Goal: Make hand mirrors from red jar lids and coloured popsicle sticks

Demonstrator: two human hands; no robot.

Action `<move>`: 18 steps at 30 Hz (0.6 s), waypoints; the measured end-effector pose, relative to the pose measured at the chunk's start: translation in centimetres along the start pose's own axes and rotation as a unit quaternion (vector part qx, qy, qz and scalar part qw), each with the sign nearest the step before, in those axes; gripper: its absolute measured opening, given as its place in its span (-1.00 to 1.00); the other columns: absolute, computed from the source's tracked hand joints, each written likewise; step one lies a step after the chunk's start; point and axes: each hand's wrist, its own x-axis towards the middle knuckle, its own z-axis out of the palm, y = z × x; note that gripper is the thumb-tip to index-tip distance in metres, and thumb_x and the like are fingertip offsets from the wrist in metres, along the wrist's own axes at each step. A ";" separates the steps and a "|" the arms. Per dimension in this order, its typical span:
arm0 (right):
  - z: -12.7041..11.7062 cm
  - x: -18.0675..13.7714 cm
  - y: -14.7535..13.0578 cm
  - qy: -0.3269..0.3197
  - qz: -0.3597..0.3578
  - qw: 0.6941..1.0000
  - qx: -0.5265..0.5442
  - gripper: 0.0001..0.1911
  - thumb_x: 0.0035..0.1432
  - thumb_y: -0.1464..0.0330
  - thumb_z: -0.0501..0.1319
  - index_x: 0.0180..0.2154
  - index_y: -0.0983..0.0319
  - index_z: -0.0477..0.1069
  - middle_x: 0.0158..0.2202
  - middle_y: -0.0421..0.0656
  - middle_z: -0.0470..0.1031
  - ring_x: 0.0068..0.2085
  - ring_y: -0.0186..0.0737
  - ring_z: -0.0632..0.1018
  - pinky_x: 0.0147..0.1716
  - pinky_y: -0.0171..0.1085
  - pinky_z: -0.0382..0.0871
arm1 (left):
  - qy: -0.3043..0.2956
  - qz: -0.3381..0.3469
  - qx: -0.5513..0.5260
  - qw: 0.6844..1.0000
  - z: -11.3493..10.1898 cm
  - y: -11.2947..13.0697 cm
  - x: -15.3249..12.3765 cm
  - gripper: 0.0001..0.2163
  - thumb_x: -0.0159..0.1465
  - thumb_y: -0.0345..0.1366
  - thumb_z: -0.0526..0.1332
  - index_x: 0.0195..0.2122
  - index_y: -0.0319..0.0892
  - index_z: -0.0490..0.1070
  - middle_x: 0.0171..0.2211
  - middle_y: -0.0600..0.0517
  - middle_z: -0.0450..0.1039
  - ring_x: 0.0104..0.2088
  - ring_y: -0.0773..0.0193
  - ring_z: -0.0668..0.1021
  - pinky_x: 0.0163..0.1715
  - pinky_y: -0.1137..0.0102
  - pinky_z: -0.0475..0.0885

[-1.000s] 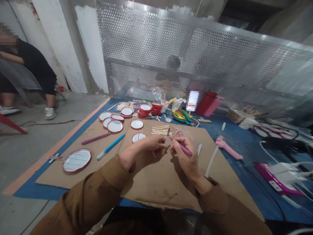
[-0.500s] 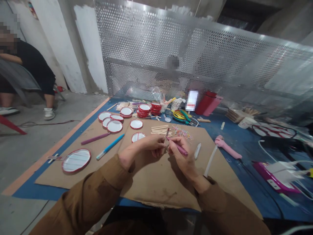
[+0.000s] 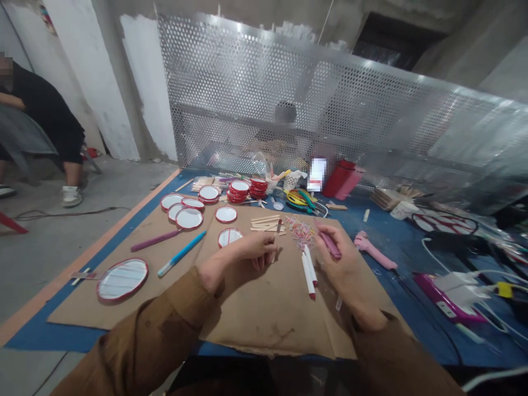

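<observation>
My left hand [image 3: 258, 252] is closed on a thin wooden stick [image 3: 279, 225] whose upper end is coloured dark reddish-brown. In my right hand [image 3: 342, 264] is a purple-pink marker [image 3: 330, 245], gripped along its barrel. Two white markers with dark red ends [image 3: 308, 275] lie on the cardboard [image 3: 264, 313] between my hands. Just beyond sit a heap of small coloured bits [image 3: 300, 231] and several plain wooden sticks [image 3: 264, 223]. A round white piece with a red rim [image 3: 230, 237] rests past my left wrist, partly covered by it.
More red-rimmed discs [image 3: 190, 218] are stacked at the back left. A larger disc with a handle [image 3: 122, 279], a blue pen [image 3: 181, 254] and a purple pen [image 3: 154, 241] lie left. Right are a pink glue gun [image 3: 375, 252] and purple power strip [image 3: 449, 297]. Pliers [image 3: 303, 201] lie behind.
My right hand has moved right with the purple-pink marker, away from the stick in my left hand. The two white markers now show. The view has shifted slightly.
</observation>
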 end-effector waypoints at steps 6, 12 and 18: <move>-4.1 0.0 7.1 -0.129 -0.106 0.923 -0.347 -0.69 0.17 0.53 0.01 -0.17 0.24 0.46 -0.41 -0.07 0.52 -0.34 -0.07 0.47 -0.33 -0.19 0.22 | 0.004 0.000 -0.001 1.000 0.0 -0.3 0.2 -0.84 0.31 -0.32 0.08 -0.42 -0.19 0.30 -0.63 0.11 0.39 -0.72 0.45 0.39 -0.69 0.56 0.28; -4.4 -1.2 7.8 -0.192 -0.171 0.857 -0.446 -0.71 0.20 0.55 0.09 -0.10 0.21 0.46 -0.32 -0.07 0.56 -0.23 -0.04 0.48 -0.28 -0.19 0.14 | 0.006 0.015 0.003 1.000 -0.3 -0.8 0.1 -0.84 0.29 -0.28 0.13 -0.41 -0.21 0.35 -0.66 0.10 0.38 -0.69 0.42 0.42 -0.67 0.56 0.31; -3.1 -0.2 5.3 -0.241 -0.253 0.817 -0.458 -0.80 0.20 0.55 0.13 -0.29 0.21 0.51 -0.32 -0.05 0.55 -0.24 -0.02 0.48 -0.30 -0.14 0.11 | 0.006 0.009 0.019 1.000 -0.3 -0.4 0.1 -0.85 0.28 -0.37 0.09 -0.43 -0.21 0.34 -0.65 0.12 0.38 -0.74 0.44 0.40 -0.74 0.59 0.27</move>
